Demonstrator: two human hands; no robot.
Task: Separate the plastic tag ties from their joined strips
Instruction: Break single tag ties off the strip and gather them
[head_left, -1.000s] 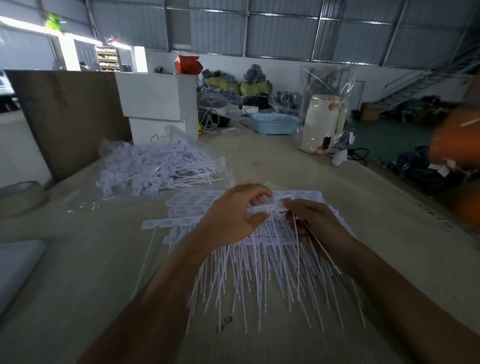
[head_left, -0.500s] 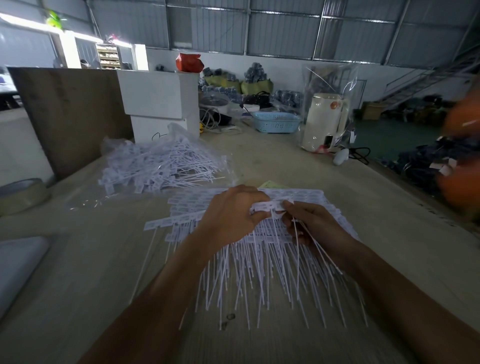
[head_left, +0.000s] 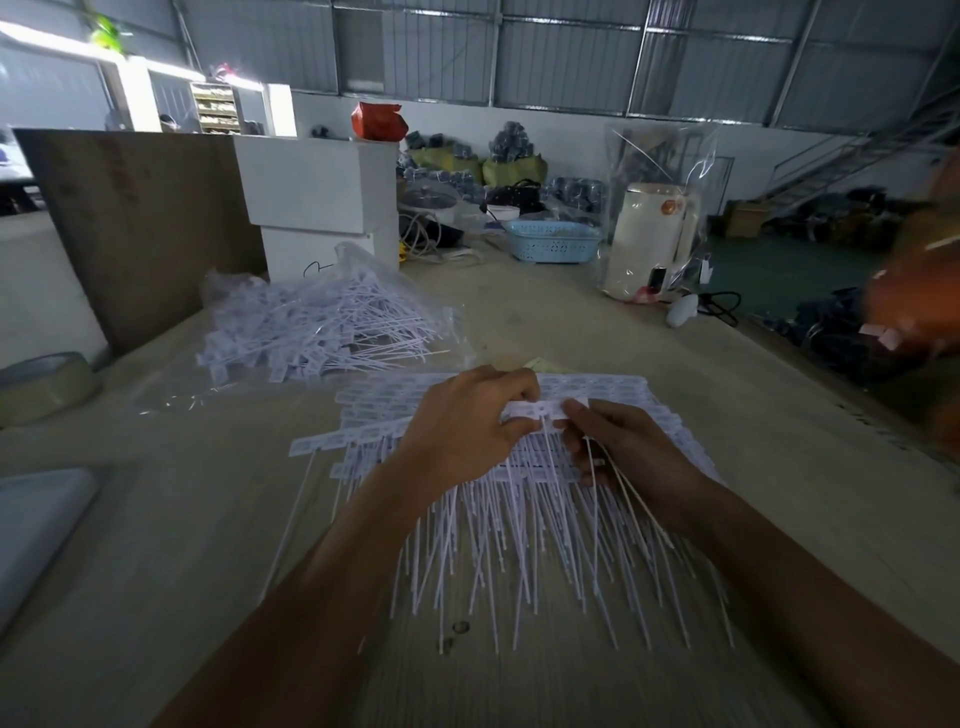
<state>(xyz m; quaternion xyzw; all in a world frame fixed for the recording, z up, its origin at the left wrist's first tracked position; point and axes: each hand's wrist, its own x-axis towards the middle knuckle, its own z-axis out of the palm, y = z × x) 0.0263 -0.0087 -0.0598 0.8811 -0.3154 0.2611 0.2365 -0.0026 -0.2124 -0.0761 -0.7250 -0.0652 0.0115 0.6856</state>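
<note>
At the centre of the frame the left hand (head_left: 467, 431) curls its fingers and thumb around the left part of a joined strip (head_left: 540, 409) of white tag heads, lifted just above the heap. The right hand (head_left: 618, 447) pinches the strip's right end, and a few thin tails (head_left: 631, 499) run down and to the right across its wrist, apparently from ties it is holding.

Beneath both hands lies the pile of joined strips (head_left: 363, 441), heads stacked toward the top of the frame and tails fanning toward the bottom over the pale surface (head_left: 156, 545). Up and to the left, a clear plastic bag (head_left: 322, 322) holds a loose heap of ties, probably those already parted.

The risk here is in the pull. If the hands twist unevenly, a head could tear or come away with its neighbour attached. The long tails are interleaved with those of the strips below, so lifting the piece may drag other strips out of order or tangle them. A freed tie could also slip from the pinch and fall back among the unseparated ones, where it would be hard to find.
</note>
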